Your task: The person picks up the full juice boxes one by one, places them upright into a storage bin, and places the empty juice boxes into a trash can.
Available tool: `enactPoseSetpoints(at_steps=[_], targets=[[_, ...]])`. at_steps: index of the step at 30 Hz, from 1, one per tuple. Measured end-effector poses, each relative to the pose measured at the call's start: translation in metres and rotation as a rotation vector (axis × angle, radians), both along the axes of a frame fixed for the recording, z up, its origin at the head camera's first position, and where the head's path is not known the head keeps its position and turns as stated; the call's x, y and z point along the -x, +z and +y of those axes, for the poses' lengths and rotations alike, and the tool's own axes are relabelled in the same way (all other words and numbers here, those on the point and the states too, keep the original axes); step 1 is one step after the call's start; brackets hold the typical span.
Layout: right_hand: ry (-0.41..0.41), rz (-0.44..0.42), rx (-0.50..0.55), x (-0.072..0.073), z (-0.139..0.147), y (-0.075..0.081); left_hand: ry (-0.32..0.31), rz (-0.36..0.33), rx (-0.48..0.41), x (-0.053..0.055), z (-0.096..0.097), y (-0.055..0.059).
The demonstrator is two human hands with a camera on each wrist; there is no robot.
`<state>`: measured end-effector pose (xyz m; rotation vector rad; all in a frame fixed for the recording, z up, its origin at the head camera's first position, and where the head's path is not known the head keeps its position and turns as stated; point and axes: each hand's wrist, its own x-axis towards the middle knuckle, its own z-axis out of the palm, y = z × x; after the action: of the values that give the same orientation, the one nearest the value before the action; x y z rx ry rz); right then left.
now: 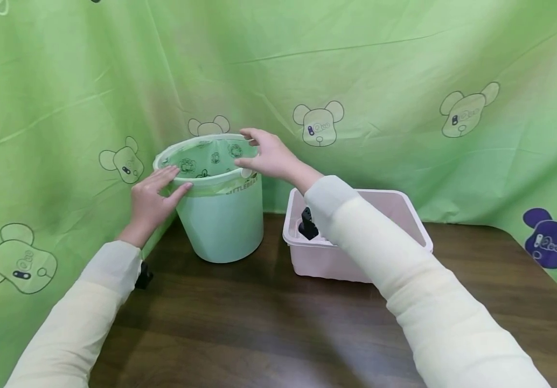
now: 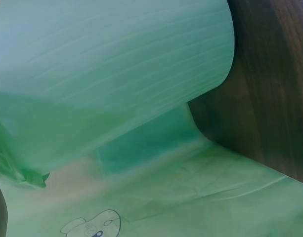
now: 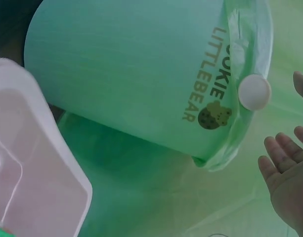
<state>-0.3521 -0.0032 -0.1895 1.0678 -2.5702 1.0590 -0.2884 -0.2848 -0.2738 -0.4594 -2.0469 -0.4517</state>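
A light green trash bin (image 1: 225,221) stands on the table, lined with a thin green printed bag (image 1: 215,156) folded over its rim. At the near left of the rim is my left hand (image 1: 154,196), fingers extended and thumb spread; whether it touches the rim I cannot tell. My right hand (image 1: 271,156) is beside the right part of the rim, thumb and fingers apart, holding nothing. The right wrist view has that hand (image 3: 294,182) clear of the bin wall (image 3: 131,64). The left wrist view mostly holds the bin's side (image 2: 116,54).
Right of the bin sits a pink rectangular tub (image 1: 327,264), partly behind my right sleeve. A small green item (image 3: 0,232) shows at its edge in the right wrist view. Green bear-print cloth (image 1: 380,59) hangs behind and left of the dark wooden table (image 1: 239,323).
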Motion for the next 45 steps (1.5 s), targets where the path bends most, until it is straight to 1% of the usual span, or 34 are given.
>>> enactPoseSetpoints(at_steps=[8,15,22,27,34,41,45], targets=[[0.011,0.056,-0.012,-0.008,0.026,-0.002,0.005,-0.012,0.027,-0.004,-0.003,0.004],[0.005,0.061,-0.033,-0.018,0.057,-0.003,-0.004,0.022,0.041,-0.006,-0.005,0.002],[-0.023,0.055,-0.003,-0.026,0.096,-0.003,-0.016,0.02,0.04,-0.004,-0.002,0.002],[-0.064,0.077,0.016,-0.03,0.125,-0.005,-0.04,0.014,0.061,-0.003,0.0,0.004],[-0.099,0.102,0.019,-0.041,0.157,-0.014,-0.077,-0.03,0.101,-0.005,0.003,0.007],[-0.09,0.129,-0.004,-0.052,0.179,-0.031,-0.128,0.005,0.123,-0.009,0.009,0.013],[-0.096,0.133,-0.015,-0.057,0.189,-0.038,-0.164,0.002,0.145,-0.01,0.018,0.02]])
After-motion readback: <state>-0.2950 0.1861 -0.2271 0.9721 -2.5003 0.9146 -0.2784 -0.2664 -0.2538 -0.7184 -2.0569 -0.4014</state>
